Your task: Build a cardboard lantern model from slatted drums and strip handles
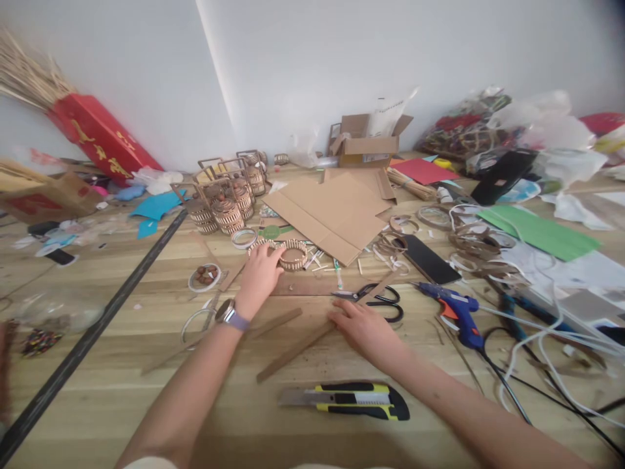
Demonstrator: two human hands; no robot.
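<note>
My left hand, with a watch at the wrist, has its fingers and thumb closed around the near side of a small striped ring made of short sticks. A second striped ring stands right beside it, by my thumb. My right hand lies low over the table with its fingers stretched out, its fingertips at the upper end of a brown strip. Black-handled scissors lie just beyond that hand. A brown flat strip lies between the hands.
Nearer me lies a yellow-black utility knife with its blade out. A blue glue gun and tangled cables are at the right. Small striped lanterns stand behind my left hand, beside flat cardboard. A black phone lies right of it.
</note>
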